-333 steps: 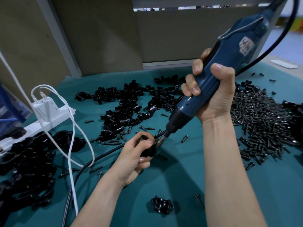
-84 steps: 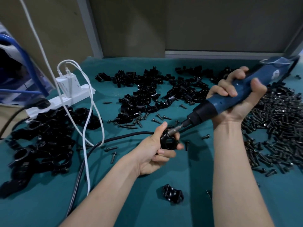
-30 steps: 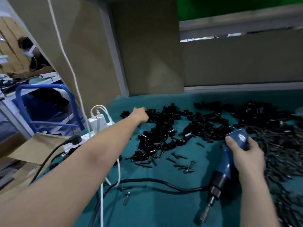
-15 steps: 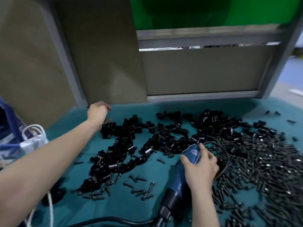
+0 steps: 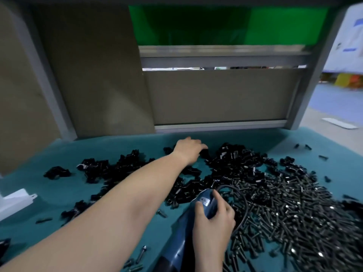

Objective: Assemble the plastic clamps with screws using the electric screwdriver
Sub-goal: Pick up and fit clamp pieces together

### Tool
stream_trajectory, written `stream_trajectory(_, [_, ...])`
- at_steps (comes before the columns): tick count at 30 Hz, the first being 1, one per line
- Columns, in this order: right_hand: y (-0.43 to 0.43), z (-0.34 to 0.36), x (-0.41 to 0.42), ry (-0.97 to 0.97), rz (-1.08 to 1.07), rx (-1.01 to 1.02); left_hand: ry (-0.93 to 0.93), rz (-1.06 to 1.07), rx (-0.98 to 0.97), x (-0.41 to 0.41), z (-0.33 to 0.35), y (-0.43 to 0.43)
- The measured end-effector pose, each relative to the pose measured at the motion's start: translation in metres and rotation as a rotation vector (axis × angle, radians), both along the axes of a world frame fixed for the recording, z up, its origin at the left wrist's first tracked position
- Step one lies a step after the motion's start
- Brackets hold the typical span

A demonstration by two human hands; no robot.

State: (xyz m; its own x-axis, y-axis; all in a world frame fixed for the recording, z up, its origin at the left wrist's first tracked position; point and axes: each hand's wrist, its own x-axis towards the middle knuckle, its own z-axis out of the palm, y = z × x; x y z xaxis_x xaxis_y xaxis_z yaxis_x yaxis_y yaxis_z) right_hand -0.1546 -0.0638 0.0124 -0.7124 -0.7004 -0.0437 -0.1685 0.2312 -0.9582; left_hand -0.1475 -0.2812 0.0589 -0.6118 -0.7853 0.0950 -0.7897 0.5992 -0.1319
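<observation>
Head view: our right hand wraps the blue electric screwdriver, screws heaped just to its right. Our left hand is out on the black clamps beyond, fingers bent down. Whether they grip one, we cannot tell.

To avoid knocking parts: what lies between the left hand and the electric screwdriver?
In the head view, black plastic clamps on the teal mat lie between left hand and electric screwdriver.
</observation>
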Motion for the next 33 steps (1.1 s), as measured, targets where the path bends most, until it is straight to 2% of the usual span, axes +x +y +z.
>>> stream_trajectory(4, [-0.004, -0.001, 0.002, -0.04, -0.049, -0.042, -0.168, 0.127, 0.095, -0.024, 0.002, -0.015])
stream_trajectory(7, [-0.007, -0.002, 0.0, -0.087, -0.094, -0.091, -0.239, 0.134, 0.025, -0.041, -0.001, -0.019])
stream_trajectory(11, [-0.009, -0.005, 0.0, -0.12, -0.12, -0.143, -0.231, 0.064, -0.064, -0.055, 0.003, -0.021])
stream_trajectory(14, [-0.011, -0.006, 0.0, -0.148, -0.138, -0.168, -0.241, 0.015, -0.026, -0.049, 0.013, -0.019])
stream_trajectory(16, [-0.009, -0.006, 0.0, -0.164, -0.169, -0.203, -0.046, 0.051, 0.043, -0.036, 0.022, -0.013])
stream_trajectory(18, [-0.007, -0.003, -0.001, -0.184, -0.225, -0.252, 0.302, 0.103, 0.159, -0.018, 0.036, 0.004])
stream_trajectory(20, [-0.003, 0.003, 0.0, -0.191, -0.292, -0.346, 0.728, 0.11, 0.354, 0.003, 0.053, 0.033])
stream_trajectory(22, [0.001, 0.017, 0.0, -0.205, -0.3, -0.497, 1.02, 0.074, 0.541, 0.033, 0.067, 0.074])
stream_trajectory(24, [0.006, 0.039, -0.001, -0.295, -0.12, -0.667, 1.166, 0.009, 0.683, 0.066, 0.073, 0.123])
stream_trajectory(26, [0.016, 0.064, 0.003, -0.369, 0.206, -0.755, 1.276, -0.026, 0.804, 0.095, 0.074, 0.168])
stream_trajectory(28, [0.025, 0.086, 0.01, -0.248, 0.448, -0.709, 1.411, 0.005, 0.879, 0.118, 0.073, 0.201])
stream_trajectory(31, [0.04, 0.107, 0.025, -0.059, 0.562, -0.641, 1.556, 0.068, 0.887, 0.148, 0.073, 0.229])
stream_trajectory(33, [0.047, 0.115, 0.032, -0.05, 0.577, -0.633, 1.64, 0.081, 0.893, 0.164, 0.074, 0.241])
